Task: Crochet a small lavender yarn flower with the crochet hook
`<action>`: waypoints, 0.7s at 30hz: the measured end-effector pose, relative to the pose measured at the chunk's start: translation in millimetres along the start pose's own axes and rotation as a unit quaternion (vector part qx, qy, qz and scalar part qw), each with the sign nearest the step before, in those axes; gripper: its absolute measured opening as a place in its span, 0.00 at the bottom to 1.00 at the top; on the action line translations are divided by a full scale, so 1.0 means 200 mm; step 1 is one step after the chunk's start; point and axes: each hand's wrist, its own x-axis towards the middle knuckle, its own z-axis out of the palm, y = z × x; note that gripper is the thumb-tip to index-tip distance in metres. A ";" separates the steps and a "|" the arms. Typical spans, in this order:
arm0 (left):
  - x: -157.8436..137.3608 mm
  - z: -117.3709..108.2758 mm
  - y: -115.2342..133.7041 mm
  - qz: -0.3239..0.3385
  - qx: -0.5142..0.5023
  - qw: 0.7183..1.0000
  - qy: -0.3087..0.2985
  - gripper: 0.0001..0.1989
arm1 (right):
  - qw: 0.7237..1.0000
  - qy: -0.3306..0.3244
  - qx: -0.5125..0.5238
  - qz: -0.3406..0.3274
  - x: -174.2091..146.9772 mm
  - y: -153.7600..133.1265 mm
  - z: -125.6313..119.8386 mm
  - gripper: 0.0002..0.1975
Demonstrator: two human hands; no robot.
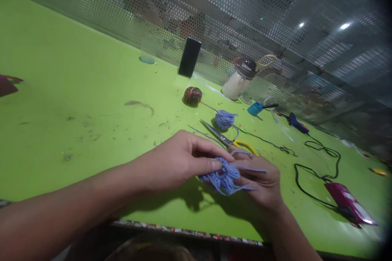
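Observation:
A blue-purple crochet flower (226, 177) with loose yarn ends is held up over the table's near edge. My left hand (186, 157) pinches its upper left side between thumb and fingers. At its right side my right hand (260, 177) closes on the flower, with strands of yarn running across the fingers; part of that grip is hidden. Just beyond my hands lie scissors (219, 133) with yellow handles, blades spread a little. A ball of matching blue-purple yarn (225, 119) sits behind them, and a multicoloured dark yarn ball (192, 96) rests farther back.
Along the perforated metal screen (171, 16) stand a phone (189, 57) and a white bottle (235, 85) with a dark lid. A small blue container (255, 109), a blue glue gun (298, 123), a black cord (318, 147) and a magenta power strip-like box (349, 203) lie to the right.

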 end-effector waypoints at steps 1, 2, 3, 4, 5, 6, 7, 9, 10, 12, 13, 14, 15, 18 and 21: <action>0.00 0.00 0.00 0.002 0.002 1.000 -0.003 0.10 | 1.000 -0.010 -0.005 -0.006 0.00 0.00 -0.01 0.08; 0.00 0.00 0.00 0.004 0.003 1.000 -0.007 0.10 | 1.000 -0.020 -0.010 -0.013 0.00 0.00 -0.01 0.09; 0.00 0.00 0.00 0.006 0.002 1.000 -0.011 0.10 | 0.999 -0.029 -0.014 -0.018 0.00 0.00 -0.02 0.10; 0.00 0.01 -0.01 0.006 0.001 1.000 -0.012 0.09 | 0.999 -0.036 -0.018 -0.019 0.00 0.00 -0.02 0.11; 0.00 0.01 -0.01 0.004 0.001 1.000 -0.012 0.09 | 0.999 -0.043 -0.023 -0.016 0.00 0.00 -0.02 0.12; 0.00 0.01 -0.01 0.003 0.000 1.000 -0.009 0.09 | 0.998 -0.049 -0.029 -0.009 -0.01 0.00 -0.02 0.12; 0.00 0.02 -0.01 0.001 -0.001 1.000 -0.004 0.08 | 0.998 -0.052 -0.034 -0.003 -0.01 0.00 -0.02 0.11; 0.00 0.03 0.00 0.000 -0.005 1.000 0.004 0.07 | 0.998 -0.052 -0.038 -0.003 -0.02 0.00 -0.02 0.09; 0.00 0.04 0.00 0.003 -0.007 1.000 0.007 0.06 | 0.998 -0.050 -0.035 -0.008 -0.02 0.00 -0.02 0.08; 0.00 0.04 0.00 0.012 -0.005 1.000 0.007 0.06 | 0.999 -0.047 -0.019 -0.013 -0.03 0.00 -0.02 0.08; 0.00 0.05 0.00 0.018 -0.001 1.000 0.007 0.07 | 0.999 -0.048 -0.009 -0.013 -0.03 0.01 -0.02 0.08; 0.00 0.05 0.00 0.023 0.001 1.000 0.007 0.08 | 0.999 -0.052 0.001 -0.012 -0.03 0.01 -0.02 0.09; 0.00 0.05 0.01 0.027 0.002 1.000 0.004 0.08 | 0.998 -0.057 0.011 -0.012 -0.03 0.01 -0.02 0.10; 0.00 0.03 0.01 0.030 0.002 0.999 -0.017 0.07 | 0.997 -0.074 0.029 -0.011 -0.03 0.00 -0.02 0.12; 0.01 0.02 0.01 0.019 0.010 0.999 -0.035 0.05 | 0.996 -0.085 0.034 0.015 -0.02 -0.01 -0.01 0.11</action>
